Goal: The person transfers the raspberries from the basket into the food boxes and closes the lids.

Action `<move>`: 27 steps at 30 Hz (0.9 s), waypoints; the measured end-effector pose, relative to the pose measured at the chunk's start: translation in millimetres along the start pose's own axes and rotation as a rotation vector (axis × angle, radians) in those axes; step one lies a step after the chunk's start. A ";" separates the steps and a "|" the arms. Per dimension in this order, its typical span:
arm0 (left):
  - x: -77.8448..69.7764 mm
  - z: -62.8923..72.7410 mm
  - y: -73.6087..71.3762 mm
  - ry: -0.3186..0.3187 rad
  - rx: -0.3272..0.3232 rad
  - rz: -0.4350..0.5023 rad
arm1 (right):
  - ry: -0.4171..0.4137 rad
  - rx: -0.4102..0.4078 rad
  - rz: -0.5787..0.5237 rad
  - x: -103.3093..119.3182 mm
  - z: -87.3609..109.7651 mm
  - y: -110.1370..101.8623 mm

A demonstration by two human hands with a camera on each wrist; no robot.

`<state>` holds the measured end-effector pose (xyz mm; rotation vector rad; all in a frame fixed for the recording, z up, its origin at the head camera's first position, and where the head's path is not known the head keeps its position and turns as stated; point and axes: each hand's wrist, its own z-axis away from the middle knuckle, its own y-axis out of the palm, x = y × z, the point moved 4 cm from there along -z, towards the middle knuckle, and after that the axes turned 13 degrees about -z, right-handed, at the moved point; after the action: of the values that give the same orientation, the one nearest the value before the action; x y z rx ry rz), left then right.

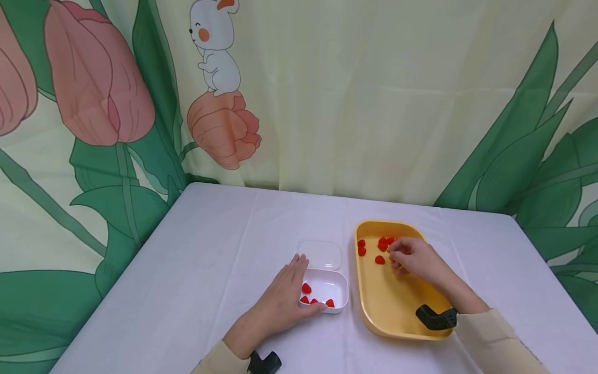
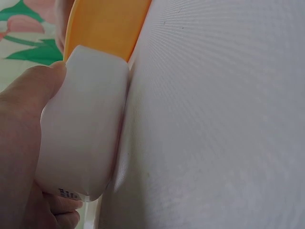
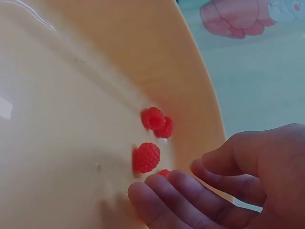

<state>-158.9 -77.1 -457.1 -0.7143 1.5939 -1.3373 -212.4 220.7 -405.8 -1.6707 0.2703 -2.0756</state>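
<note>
My left hand (image 1: pixel 285 297) grips a small white container (image 1: pixel 343 291) at its left side, with the thumb along the near rim, as the left wrist view also shows. Several red raspberries (image 1: pixel 306 288) lie inside it. Over the yellow tray (image 1: pixel 388 311), my right hand (image 1: pixel 422 262) has its fingers loosely bent, close to more raspberries (image 1: pixel 380 259) near the far end. In the right wrist view, a raspberry (image 3: pixel 147 158) lies just beyond the fingertips, and another is partly hidden behind them. Nothing shows between thumb and fingers there.
A clear lid (image 1: pixel 320 254) lies just behind the white container. The yellow tray stands close to the container's right, its raised wall between them. A white cloth covers the table (image 1: pixel 196 270), and a printed curtain (image 1: pixel 350 104) hangs behind its far edge.
</note>
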 end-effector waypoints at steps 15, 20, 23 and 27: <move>0.4 0.4 0.7 -0.011 0.001 0.001 | -0.067 0.010 0.214 7.7 -11.5 13.8; 0.6 0.2 0.7 -0.008 -0.002 0.001 | -0.083 0.023 0.244 9.4 -12.9 18.2; 1.1 0.6 0.3 -0.002 -0.008 -0.005 | -0.078 0.031 0.247 10.1 -14.4 20.4; 1.2 0.9 0.1 0.006 -0.015 -0.014 | -0.066 0.031 0.256 9.8 -16.6 22.8</move>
<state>-158.6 -78.4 -457.5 -0.7330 1.6080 -1.3402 -224.7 194.0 -411.1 -1.5919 0.4059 -1.8249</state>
